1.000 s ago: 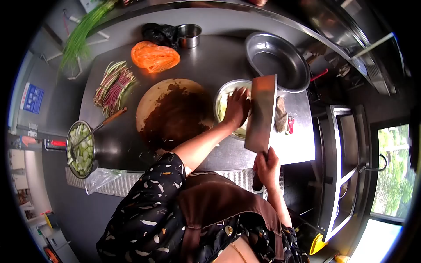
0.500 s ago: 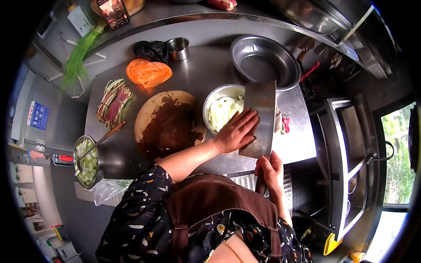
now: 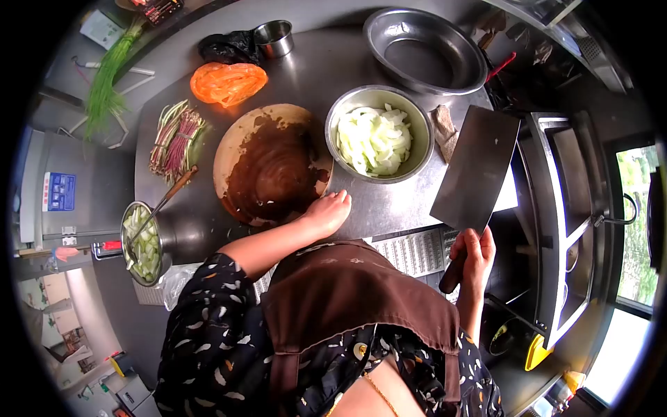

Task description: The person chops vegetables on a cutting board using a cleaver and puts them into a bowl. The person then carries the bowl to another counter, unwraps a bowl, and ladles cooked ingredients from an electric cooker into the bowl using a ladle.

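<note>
My right hand (image 3: 474,256) grips the dark handle of a cleaver (image 3: 478,163), its broad blade held up over the table's right edge. Curled closed, my left hand (image 3: 329,214) is at the lower right edge of a round wooden chopping board (image 3: 236,149); whether it holds anything is hidden. The board's middle is dark and wet-looking. To its right stands a steel bowl (image 3: 420,156) with pale sliced vegetable pieces (image 3: 375,139). The cleaver is apart from the bowl.
A steel table (image 3: 316,80) carries an orange bag (image 3: 229,83), a small steel cup (image 3: 274,39), bundled purple-green stalks (image 3: 177,142) and a large basin (image 3: 427,52). A cloth (image 3: 445,132) lies beside the bowl. At left is a pot of cut vegetables (image 3: 144,243) with a ladle.
My right hand has moved the cleaver right, away from the bowl. My left hand has left the blade and come down left to the board's edge, its fingers now curled. The view has shifted.
</note>
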`<action>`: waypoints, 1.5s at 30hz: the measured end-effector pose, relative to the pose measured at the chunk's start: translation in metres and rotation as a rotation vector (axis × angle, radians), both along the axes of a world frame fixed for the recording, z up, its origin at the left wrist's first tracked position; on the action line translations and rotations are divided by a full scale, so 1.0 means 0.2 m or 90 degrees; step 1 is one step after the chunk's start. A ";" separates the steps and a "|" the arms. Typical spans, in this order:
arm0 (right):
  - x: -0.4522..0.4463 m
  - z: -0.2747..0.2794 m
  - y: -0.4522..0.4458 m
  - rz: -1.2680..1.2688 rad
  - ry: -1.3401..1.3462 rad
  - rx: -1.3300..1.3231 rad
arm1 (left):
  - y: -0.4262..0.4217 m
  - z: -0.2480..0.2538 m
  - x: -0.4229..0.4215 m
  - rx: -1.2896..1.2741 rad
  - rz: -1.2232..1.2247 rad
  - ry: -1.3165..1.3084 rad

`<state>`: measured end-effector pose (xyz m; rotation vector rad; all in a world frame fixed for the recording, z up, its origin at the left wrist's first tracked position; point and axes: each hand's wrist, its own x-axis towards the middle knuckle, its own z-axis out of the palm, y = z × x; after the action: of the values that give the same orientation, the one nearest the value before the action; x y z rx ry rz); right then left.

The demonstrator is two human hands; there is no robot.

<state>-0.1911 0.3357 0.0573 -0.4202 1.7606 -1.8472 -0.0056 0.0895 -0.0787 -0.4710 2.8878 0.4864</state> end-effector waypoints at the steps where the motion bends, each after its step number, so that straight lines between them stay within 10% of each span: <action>1: 0.02 0.00 0.01 -0.002 0.004 0.005 | 0.02 -0.01 -0.04 -0.037 0.032 -0.033; 9: 0.11 0.00 0.06 -0.054 -0.016 -0.006 | -0.08 -0.11 -0.11 0.145 0.016 0.027; 12: 0.13 0.01 0.10 -0.050 -0.024 0.013 | -0.06 0.11 -0.10 0.660 0.226 0.061; 15: 0.15 -0.01 0.13 -0.019 0.002 0.021 | -0.03 0.09 -0.03 0.811 0.302 0.098; 26: 0.33 -0.02 -0.34 0.411 0.118 0.192 | -0.28 0.03 0.67 0.085 0.480 0.275; 35: 0.57 -0.32 -0.86 0.542 0.892 0.276 | -0.38 -0.01 0.73 0.099 0.398 0.181; 45: 0.66 -0.64 -0.96 0.458 0.893 0.328 | -0.43 -0.01 0.85 0.380 0.516 0.501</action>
<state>-0.0582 0.1430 -0.0698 -2.0950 2.2193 -0.3960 0.1637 0.0030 -0.0799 -1.6135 2.7823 1.9437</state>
